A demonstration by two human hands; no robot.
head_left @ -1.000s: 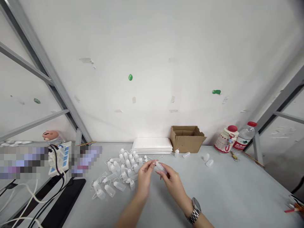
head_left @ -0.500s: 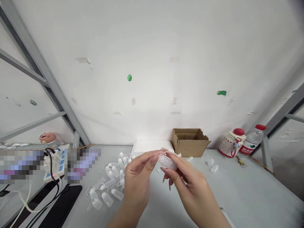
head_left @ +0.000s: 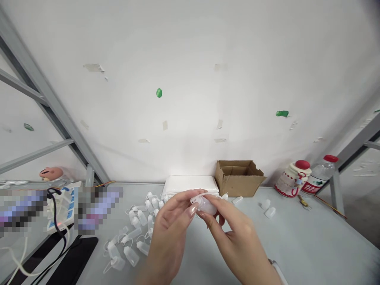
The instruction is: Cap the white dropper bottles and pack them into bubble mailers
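A small translucent white plastic squeeze bottle [head_left: 207, 206] with a looped strap is held between my two hands above the table. My right hand [head_left: 234, 227] grips its body between thumb and fingers. At the strap and cap end, the thumb and fingers of my left hand [head_left: 172, 225] are pinched together. Partly behind my left hand, a group of similar small bottles [head_left: 131, 255] with strap caps lies on the grey table. Some of these are covered by the hand.
Behind my hands lie a white stack [head_left: 190, 184] and an open cardboard box [head_left: 239, 184]. To the right are loose small bottles [head_left: 270, 212], a white jar with a red lid [head_left: 291, 182] and a plastic bottle [head_left: 319, 178]. A power strip [head_left: 67, 209] with cables sits left.
The small bottle has been turned, so its strap now shows as an arc over the top. My left thumb has moved up against the cap end. The view has shifted slightly.
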